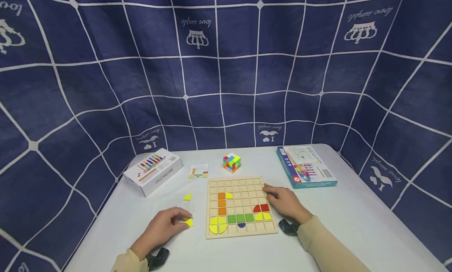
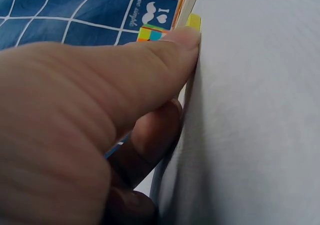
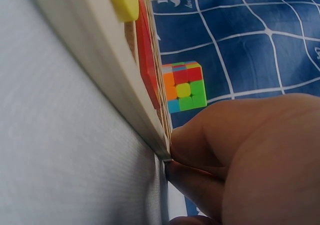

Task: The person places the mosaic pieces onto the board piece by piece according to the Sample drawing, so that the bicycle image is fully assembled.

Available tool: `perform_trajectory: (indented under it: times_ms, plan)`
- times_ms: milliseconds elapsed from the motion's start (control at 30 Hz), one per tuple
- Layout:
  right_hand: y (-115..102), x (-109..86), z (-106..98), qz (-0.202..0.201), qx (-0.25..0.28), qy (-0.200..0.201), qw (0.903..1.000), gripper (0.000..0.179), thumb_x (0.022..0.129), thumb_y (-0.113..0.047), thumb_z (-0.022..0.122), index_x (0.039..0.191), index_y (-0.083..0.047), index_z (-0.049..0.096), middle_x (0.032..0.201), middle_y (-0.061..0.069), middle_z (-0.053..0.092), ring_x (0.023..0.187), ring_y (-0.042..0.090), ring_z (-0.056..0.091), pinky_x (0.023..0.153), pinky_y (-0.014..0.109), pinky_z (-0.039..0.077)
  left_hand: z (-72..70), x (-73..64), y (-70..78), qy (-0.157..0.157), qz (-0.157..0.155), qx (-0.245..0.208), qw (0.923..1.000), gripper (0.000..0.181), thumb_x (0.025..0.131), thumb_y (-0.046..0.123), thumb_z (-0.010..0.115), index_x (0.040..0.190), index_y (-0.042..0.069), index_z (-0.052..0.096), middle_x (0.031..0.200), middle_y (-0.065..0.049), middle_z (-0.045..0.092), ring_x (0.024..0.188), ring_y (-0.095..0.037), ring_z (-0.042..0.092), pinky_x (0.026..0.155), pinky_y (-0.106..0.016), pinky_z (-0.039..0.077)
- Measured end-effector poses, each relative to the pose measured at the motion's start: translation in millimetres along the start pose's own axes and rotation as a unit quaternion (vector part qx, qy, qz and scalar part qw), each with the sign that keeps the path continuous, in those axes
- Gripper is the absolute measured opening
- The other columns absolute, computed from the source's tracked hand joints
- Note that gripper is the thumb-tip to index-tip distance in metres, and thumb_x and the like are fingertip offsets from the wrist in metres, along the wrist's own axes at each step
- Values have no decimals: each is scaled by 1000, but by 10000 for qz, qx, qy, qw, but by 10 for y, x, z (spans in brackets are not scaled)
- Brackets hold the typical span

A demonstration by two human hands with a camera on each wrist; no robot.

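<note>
My left hand (image 1: 164, 227) is on the white table left of the board, pinching a yellow quarter-circle tile (image 1: 189, 222) between thumb and fingers. In the left wrist view a small yellow end of that tile (image 2: 194, 21) shows past the thumb tip. The square wooden grid board (image 1: 243, 187) carries yellow, orange, green, red and blue tiles in its cells. At its right edge my right hand (image 1: 286, 201) holds the rim between thumb and fingers. Another yellow quarter-circle tile (image 1: 187, 197) lies loose on the table, beyond the left hand.
A pattern card (image 1: 198, 171) lies behind the board, left of a colourful puzzle cube (image 1: 232, 163). A white box (image 1: 153, 172) sits at the back left, and a blue box (image 1: 306, 167) at the back right. Blue checked cloth (image 1: 236, 76) hangs behind the table.
</note>
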State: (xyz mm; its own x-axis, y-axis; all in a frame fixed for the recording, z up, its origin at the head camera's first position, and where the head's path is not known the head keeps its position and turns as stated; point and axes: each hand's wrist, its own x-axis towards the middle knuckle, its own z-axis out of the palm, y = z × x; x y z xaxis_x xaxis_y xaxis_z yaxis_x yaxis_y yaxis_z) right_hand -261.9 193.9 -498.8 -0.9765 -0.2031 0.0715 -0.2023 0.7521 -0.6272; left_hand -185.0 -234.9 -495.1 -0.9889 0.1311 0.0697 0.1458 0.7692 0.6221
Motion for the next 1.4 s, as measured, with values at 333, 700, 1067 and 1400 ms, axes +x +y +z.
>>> perform_trajectory:
  times_ms: [333, 700, 1067, 1400]
  plan:
    - [15, -5, -4, 37, -31, -39, 10000, 40, 101, -29, 64, 140, -20, 66, 151, -4, 56, 144, 32, 49, 115, 59, 37, 36, 9, -10, -17, 364, 17, 9993, 38, 72, 29, 92, 105, 37, 75, 102, 19, 70, 68, -3, 52, 61, -22, 43]
    - [24, 4, 7, 27, -13, 16, 10000, 40, 100, -29, 65, 139, -20, 67, 151, -4, 56, 143, 33, 49, 114, 60, 38, 48, 10, 25, -57, 453, 103, 9989, 43, 75, 26, 91, 115, 32, 76, 109, 16, 70, 66, -2, 53, 59, -21, 44]
    - [3, 28, 6, -24, -33, 62, 10000, 40, 100, -30, 65, 139, -21, 67, 151, -4, 56, 143, 32, 49, 114, 60, 38, 43, 34, 32, 31, 236, 353, 9991, 25, 77, 30, 90, 96, 39, 75, 91, 20, 61, 66, -3, 48, 59, -22, 40]
    - [15, 10, 12, -40, -53, 38, 10000, 40, 100, -30, 64, 139, -20, 67, 151, -3, 57, 143, 33, 49, 114, 60, 38, 38, 30, 28, -42, 617, 503, 9968, 23, 79, 36, 88, 98, 39, 76, 93, 23, 62, 67, 0, 48, 59, -21, 41]
